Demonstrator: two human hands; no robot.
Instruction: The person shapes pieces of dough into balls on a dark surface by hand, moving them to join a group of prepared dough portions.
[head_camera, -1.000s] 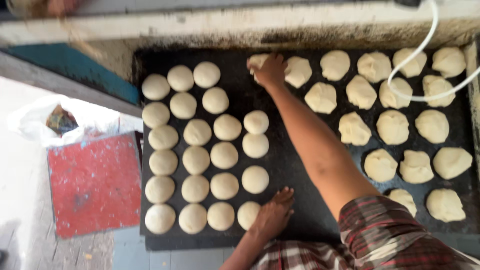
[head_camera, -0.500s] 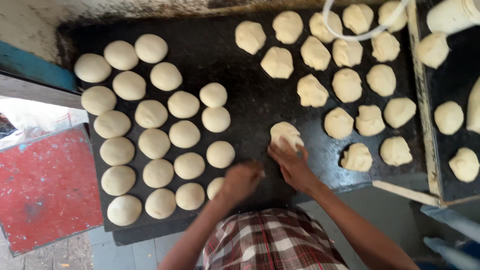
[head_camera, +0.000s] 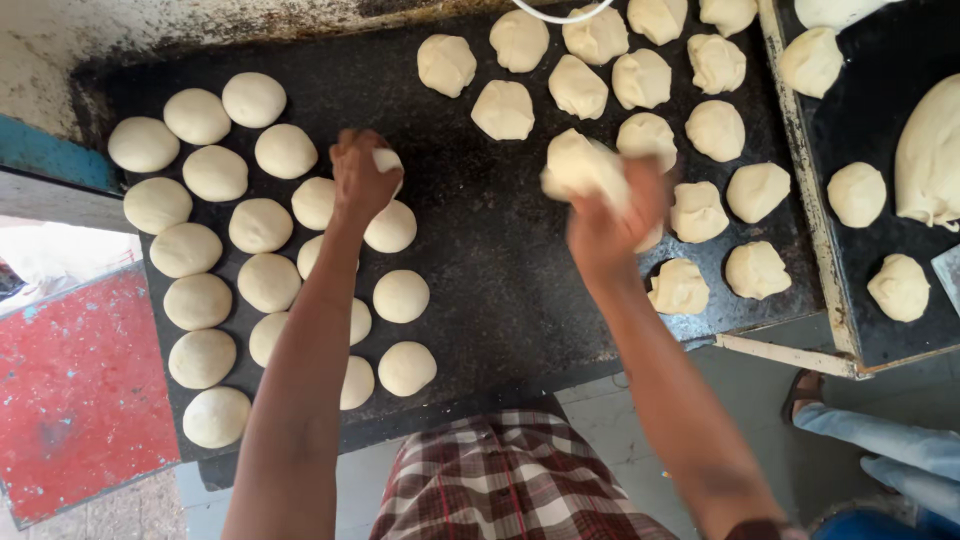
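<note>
Big tray (head_camera: 480, 230): about 20 round dough balls (head_camera: 196, 115) on its left half, roughly 15 rough dough lumps (head_camera: 502, 109) on its right half. Side tray (head_camera: 862, 120) right of it: 4 lumps, 1 large dough mass (head_camera: 930, 150). Left hand (head_camera: 360, 180) holds 1 more ball, right hand (head_camera: 610, 225) 1 more lump.

Large dough mass (head_camera: 930, 155) cut off right

Even, soft daylight, no hard shadows. Upper-left whitewashed wall (head_camera: 60, 50) and the pale patch below it blow out (overexposed). Matte black metal work tray (head_camera: 500, 260) shows no glare. Right hand (head_camera: 610, 215) w/ its dough lump motion-blurred; rest fairly sharp, slight wide-angle bend at edges.
</note>
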